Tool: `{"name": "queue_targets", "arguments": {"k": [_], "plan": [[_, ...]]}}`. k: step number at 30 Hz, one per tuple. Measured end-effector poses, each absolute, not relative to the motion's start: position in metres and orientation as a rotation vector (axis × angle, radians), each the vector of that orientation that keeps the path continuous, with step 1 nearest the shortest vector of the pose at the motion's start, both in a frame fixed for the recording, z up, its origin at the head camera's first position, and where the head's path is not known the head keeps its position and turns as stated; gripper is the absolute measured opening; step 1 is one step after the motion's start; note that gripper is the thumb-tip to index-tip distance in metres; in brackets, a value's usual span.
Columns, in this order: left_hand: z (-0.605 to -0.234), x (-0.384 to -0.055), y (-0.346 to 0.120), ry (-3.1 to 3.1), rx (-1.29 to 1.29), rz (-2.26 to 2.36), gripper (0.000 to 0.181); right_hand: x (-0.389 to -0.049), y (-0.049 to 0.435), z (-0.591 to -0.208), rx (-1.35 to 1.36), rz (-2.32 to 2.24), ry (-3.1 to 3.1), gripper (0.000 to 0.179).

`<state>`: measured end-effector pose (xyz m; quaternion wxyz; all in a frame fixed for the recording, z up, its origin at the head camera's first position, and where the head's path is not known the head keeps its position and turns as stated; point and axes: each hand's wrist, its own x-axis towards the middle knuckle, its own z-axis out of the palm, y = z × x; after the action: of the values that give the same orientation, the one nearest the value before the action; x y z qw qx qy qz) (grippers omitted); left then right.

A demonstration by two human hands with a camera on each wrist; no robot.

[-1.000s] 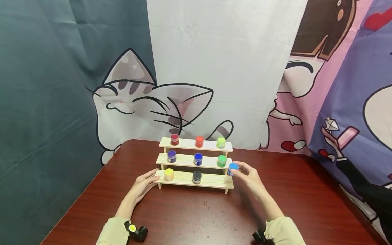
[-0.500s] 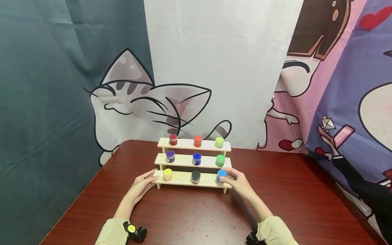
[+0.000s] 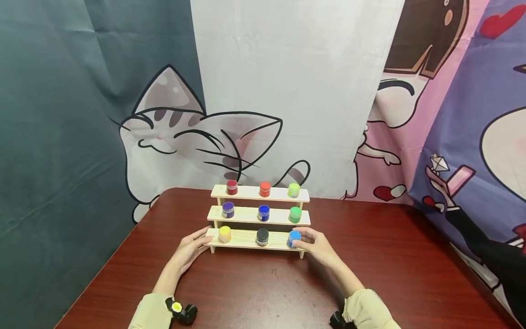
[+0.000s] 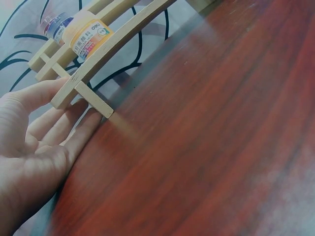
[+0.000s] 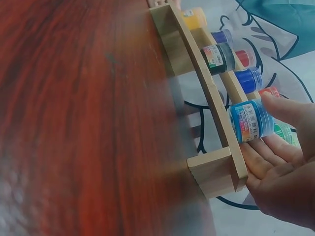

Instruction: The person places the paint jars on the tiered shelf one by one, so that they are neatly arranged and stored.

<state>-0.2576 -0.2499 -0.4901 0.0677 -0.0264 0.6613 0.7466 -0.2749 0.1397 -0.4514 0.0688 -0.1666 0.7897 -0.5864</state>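
Note:
A three-tier wooden display rack stands on the table with small paint jars on its steps. My right hand pinches a light blue paint jar by its lid at the right end of the lowest step. In the right wrist view, that jar stands upright relative to the step, label showing, with the thumb at its lid. My left hand holds the left end of the lowest step, thumb on top and fingers beneath, as the left wrist view shows. Also on this step are a yellow jar and a black jar.
Purple, dark blue and green jars line the middle step. Dark red, orange-red and light green ones stand on top. Behind the brown table hangs a printed cloth.
The right hand has brought the light blue jar leftward and down, from beside the rack's right end onto the lowest step. The left hand keeps its hold; the view has shifted slightly.

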Motion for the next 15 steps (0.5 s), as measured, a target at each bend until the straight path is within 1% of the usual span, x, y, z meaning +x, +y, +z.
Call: {"name": "queue_targets", "arguments": {"k": [15], "plan": [[-0.4922, -0.259, -0.2505, 1.992, -0.066, 2.238, 0.063, -0.2748, 0.1421, -0.4511, -0.542, -1.725, 2.348, 0.048]]}}
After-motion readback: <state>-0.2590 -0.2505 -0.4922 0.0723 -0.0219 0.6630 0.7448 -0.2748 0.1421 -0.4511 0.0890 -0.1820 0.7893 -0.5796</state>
